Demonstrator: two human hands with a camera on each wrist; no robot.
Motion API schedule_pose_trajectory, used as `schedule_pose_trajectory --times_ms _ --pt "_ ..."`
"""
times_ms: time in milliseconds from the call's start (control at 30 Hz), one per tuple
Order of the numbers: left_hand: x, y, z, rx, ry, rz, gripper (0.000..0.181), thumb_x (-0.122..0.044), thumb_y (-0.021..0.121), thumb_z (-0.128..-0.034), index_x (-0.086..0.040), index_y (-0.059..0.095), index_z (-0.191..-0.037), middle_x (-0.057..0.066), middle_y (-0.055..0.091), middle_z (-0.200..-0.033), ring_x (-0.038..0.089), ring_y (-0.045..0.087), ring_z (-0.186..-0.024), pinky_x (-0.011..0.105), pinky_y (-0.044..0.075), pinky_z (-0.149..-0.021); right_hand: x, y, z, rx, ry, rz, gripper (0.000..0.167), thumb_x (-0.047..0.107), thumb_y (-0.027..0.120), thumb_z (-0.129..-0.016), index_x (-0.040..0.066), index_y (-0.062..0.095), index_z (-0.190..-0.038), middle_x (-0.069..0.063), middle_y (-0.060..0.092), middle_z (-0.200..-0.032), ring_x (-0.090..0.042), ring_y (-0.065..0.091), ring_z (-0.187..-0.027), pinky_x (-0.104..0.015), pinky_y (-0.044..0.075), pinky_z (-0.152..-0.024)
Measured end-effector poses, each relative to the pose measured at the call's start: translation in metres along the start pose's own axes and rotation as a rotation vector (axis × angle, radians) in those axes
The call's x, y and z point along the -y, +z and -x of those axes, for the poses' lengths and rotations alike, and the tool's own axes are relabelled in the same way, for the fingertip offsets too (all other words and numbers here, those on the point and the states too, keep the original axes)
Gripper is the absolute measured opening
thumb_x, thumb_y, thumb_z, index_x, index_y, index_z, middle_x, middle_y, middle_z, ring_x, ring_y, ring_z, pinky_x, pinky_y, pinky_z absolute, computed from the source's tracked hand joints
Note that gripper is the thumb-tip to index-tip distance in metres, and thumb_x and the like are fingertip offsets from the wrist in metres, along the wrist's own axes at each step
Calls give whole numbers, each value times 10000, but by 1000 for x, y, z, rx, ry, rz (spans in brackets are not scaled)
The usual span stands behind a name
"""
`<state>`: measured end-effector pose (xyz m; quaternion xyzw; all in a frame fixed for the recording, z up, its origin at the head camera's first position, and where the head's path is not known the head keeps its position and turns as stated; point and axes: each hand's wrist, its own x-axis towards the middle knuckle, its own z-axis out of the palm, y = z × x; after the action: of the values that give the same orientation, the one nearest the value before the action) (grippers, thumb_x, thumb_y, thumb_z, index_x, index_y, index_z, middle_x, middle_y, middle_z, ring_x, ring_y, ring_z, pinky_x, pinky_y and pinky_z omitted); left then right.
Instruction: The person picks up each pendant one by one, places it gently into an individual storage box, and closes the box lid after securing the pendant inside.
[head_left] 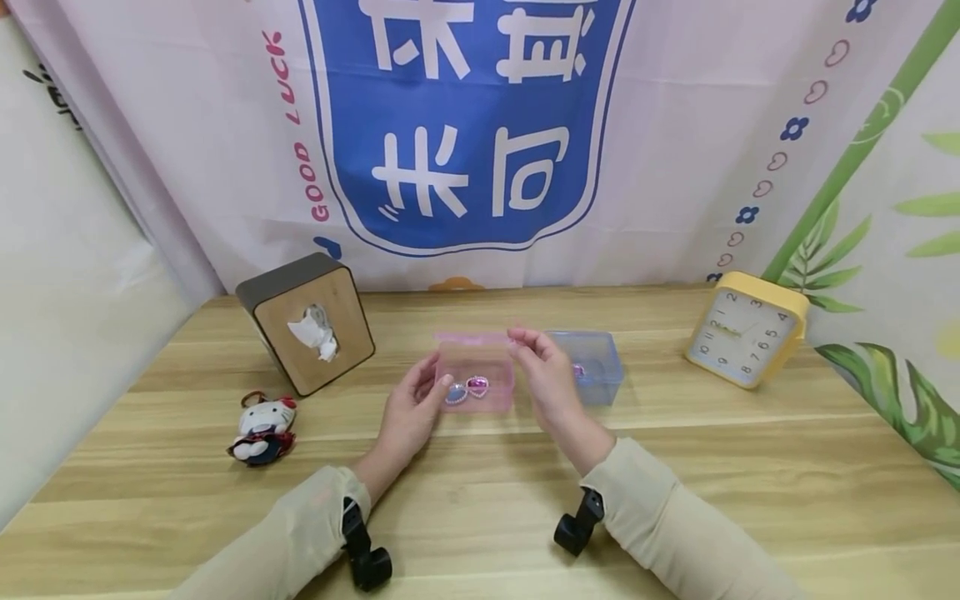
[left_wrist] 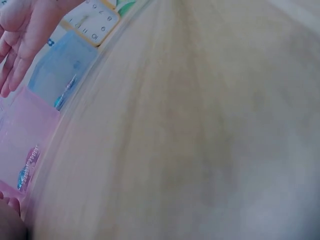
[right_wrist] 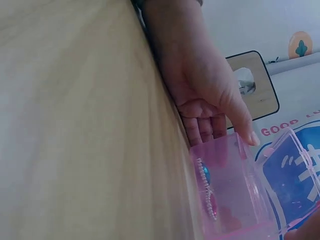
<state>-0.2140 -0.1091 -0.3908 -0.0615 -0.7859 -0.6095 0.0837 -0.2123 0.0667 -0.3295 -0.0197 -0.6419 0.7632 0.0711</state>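
Note:
A clear pink plastic box point(head_left: 495, 400) sits on the table with its hinged lid point(right_wrist: 292, 175) raised. Inside lie a blue heart-shaped gem point(head_left: 456, 393) and a magenta one point(head_left: 477, 385), both edged with beads. My left hand point(head_left: 411, 412) holds the box's left side, thumb at the rim and fingers along the wall. At the lid's right corner, my right hand point(head_left: 551, 379) pinches the edge between thumb and a finger. Just right of it stands a clear blue box point(head_left: 600, 375) with a small jewelled piece point(head_left: 577, 371) inside, partly hidden by the right hand in the head view.
A wood-faced tissue box point(head_left: 315, 333) stands at the back left, a small plush cat point(head_left: 262, 429) in front of it. A yellow alarm clock point(head_left: 746, 329) is at the right. Behind the wooden table point(head_left: 480, 517) hangs a printed cloth point(head_left: 247, 167).

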Motion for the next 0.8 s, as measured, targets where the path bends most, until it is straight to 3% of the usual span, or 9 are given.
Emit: schedule_pose_trajectory --times_ms 100,233,367,500,633,800 --pt "-1 -1 1 1 10 3 487 -195 587 -911 -24 444 -1344 239 492 -1316 345 485 -1211 400 383 -1053 -5 -1 2 1 -5 10 225 14 541 -876 -77 557 -1081 -112 578 -1076 -177 509 -1061 -330 403 -1023" --pt "-3 -1 4 2 4 23 452 -159 562 -925 15 443 -1325 258 497 -1293 366 484 -1206 413 375 -1057 -12 -2 4 13 4 12 185 54 538 -894 -75 548 -1027 -178 551 -1187 -272 450 -1219 -369 356 -1077" --pt "-9 -3 6 8 -87 87 392 -107 474 -959 -1 435 -1334 221 488 -1312 332 477 -1215 400 396 -1043 -17 -3 4 2 25 70 173 87 562 -890 -60 556 -981 -206 482 -1312 -324 410 -1259 -388 351 -1080" --pt "-18 -8 3 18 -203 255 403 -90 380 -980 -22 377 -1377 184 417 -1391 286 421 -1272 368 381 -1059 -20 -1 4 -14 34 164 156 72 586 -862 -47 561 -961 -187 453 -1364 -309 447 -1199 -381 410 -1022" --pt "-25 -12 -2 45 -248 385 448 -185 353 -1002 -23 306 -1416 186 331 -1454 276 362 -1326 336 333 -1089 -23 -2 4 -3 21 178 245 51 560 -866 -51 535 -1087 -209 454 -1335 -316 465 -1174 -389 408 -1028" --pt "-31 -8 -4 42 -243 372 497 -264 423 -985 -45 324 -1421 160 361 -1447 273 379 -1314 350 331 -1092 -25 -4 5 48 47 164 442 84 518 -904 -15 435 -1327 -226 424 -1370 -339 385 -1290 -413 319 -1097"
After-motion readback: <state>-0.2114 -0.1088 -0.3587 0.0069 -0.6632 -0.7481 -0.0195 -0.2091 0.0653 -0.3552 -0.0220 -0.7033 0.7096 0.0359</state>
